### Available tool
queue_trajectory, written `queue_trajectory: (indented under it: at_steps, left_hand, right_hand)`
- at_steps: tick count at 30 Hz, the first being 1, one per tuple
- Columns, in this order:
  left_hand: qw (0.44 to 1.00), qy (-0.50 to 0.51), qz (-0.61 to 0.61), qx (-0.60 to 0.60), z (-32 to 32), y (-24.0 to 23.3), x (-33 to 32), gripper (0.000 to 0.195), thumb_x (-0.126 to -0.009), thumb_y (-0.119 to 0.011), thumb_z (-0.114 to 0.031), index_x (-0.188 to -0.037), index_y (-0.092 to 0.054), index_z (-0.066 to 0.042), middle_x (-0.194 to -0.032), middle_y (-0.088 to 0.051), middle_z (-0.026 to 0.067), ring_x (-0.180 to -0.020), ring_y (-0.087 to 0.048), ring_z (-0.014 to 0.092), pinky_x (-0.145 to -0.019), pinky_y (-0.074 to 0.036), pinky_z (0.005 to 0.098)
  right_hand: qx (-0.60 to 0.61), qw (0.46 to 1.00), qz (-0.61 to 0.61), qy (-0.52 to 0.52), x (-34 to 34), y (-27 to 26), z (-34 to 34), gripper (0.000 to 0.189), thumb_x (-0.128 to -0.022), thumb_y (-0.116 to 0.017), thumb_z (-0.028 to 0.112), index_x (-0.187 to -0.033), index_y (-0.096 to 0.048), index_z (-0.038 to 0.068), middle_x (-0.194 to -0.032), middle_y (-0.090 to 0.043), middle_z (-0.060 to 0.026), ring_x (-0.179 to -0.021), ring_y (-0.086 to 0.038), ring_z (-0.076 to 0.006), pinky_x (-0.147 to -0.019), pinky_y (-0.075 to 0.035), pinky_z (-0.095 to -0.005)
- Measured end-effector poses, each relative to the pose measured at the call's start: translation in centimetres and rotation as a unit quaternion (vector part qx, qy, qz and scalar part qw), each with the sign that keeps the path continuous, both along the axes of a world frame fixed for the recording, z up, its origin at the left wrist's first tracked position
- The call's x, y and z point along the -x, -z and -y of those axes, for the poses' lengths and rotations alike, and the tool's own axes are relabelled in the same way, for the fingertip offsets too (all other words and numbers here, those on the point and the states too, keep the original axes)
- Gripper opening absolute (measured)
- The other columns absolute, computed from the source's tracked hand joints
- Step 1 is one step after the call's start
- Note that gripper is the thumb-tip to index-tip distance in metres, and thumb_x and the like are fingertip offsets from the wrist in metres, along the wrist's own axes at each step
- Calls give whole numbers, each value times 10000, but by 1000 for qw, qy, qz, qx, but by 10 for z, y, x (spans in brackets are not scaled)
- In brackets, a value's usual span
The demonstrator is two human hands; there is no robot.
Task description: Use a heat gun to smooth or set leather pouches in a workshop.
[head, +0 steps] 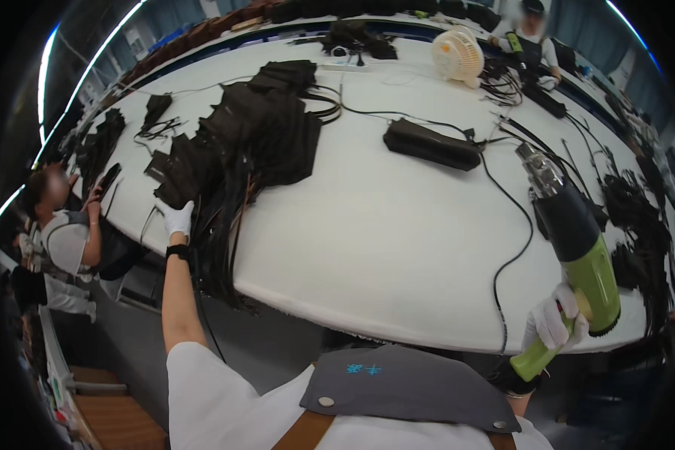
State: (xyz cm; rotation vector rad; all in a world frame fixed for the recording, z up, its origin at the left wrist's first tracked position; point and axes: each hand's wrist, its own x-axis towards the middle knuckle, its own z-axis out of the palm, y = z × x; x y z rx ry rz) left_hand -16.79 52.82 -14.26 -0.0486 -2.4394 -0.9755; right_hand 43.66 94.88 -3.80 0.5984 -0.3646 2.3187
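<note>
My left hand [176, 218], in a white glove, touches the near end of a long overlapping pile of black bag-like pieces [236, 124]. Its fingertips are partly hidden at the edge, so a grip is unclear. Dark straps [219, 242] trail from that pile over the table's front edge. In my gloved right hand [551, 323] is a green and black heat gun [582, 253], held by the handle, its metal nozzle tilted up toward the far side. Beyond the nozzle, a single black pouch-like piece [432, 144] lies on the white-covered table [382, 247].
A black cord [520, 208] crosses the table's right half. A small cream fan [457, 55] and a power strip [343, 66] stand at the back. More black pieces [633, 214] lie far right. One person [70, 225] sits left with a phone; another [531, 45] works at back right.
</note>
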Motion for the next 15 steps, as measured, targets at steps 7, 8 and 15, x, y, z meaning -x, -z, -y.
queue_trajectory:
  at_steps: [7,8,15]
  left_hand:
    - [998,22,62,23,-42,-2,0,1015,-702,-755,-263,-1444,-105,-20,-1423,-339,241,-1278,-395,382,-1048,-347,380]
    - [998,26,49,26,-41,-2,0,1021,-697,-759,-264,-1443,-105,-23,-1418,-346,242,-1267,-406,389,-1042,-354,389]
    - [1000,5,29,-6,-27,-1,-4,1047,-664,-782,-225,-1438,-109,-18,-1380,-385,260,-1239,-441,374,-1030,-376,365]
  right_hand:
    - [92,995,-24,38,-36,19,1,156,-889,-527,136,-976,-443,39,-819,-439,0,-723,-503,-103,-661,-480,-285]
    - [92,995,-25,36,-40,21,-1,156,-889,-527,136,-976,-443,39,-819,-439,0,-723,-503,-103,-661,-480,-285]
    - [60,998,-22,20,-46,19,-6,160,-921,-527,214,-882,-450,80,-817,-458,12,-748,-528,-103,-697,-471,-296]
